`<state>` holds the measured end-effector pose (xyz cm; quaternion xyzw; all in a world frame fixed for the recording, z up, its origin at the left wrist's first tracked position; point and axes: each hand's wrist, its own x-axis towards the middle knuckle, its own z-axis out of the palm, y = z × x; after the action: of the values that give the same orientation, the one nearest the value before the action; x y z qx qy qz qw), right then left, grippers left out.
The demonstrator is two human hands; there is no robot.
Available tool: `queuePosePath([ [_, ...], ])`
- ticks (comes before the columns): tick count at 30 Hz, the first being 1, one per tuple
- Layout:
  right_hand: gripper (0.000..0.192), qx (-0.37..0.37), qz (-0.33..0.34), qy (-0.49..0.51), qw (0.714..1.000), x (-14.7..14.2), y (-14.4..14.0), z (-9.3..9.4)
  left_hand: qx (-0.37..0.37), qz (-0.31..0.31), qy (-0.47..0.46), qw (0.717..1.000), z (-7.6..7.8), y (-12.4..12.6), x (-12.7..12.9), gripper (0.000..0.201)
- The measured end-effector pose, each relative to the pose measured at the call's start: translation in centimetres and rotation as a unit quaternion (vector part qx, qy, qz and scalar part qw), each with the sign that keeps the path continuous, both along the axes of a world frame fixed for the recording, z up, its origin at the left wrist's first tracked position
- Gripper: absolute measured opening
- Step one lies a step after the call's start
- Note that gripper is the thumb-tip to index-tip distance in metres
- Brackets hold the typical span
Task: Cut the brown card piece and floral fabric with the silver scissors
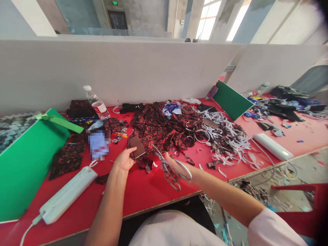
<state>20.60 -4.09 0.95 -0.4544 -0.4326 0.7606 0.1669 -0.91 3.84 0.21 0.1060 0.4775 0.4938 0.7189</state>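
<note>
Between the thumb and fingers of my left hand is a small brown rectangular piece, flat like card, held together with the edge of dark fabric. My right hand grips a pair of metal scissors, with the blades pointing up and left toward the brown piece. A gap separates the blade tips from it. Beyond both hands lies a rumpled heap of black cloth with a red floral print. On top of the heap sits a small blue patterned scrap.
White strips and fabric scraps pile up at the right. Green dividers stand at left and right. A water bottle leans near the grey partition. White power strips lie on the red table; a red stool stands at right.
</note>
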Motion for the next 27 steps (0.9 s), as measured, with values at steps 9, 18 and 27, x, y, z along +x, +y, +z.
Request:
queuePosePath([
  [9, 0.067, -0.002, 0.014, 0.026, 1.0, 0.42, 0.07, -0.5, -0.007, 0.009, 0.003, 1.0, 0.03, -0.01, 0.06, 0.031],
  [18, 0.067, -0.002, -0.031, -0.001, 1.0, -0.03, -0.08, -0.45, -0.014, 0.015, 0.003, 1.0, 0.55, -0.13, 0.23, 0.028],
  [27, 0.07, 0.0, 0.022, 0.003, 1.0, 0.27, -0.12, -0.6, -0.008, 0.016, 0.009, 1.0, 0.33, -0.08, 0.37, 0.027],
])
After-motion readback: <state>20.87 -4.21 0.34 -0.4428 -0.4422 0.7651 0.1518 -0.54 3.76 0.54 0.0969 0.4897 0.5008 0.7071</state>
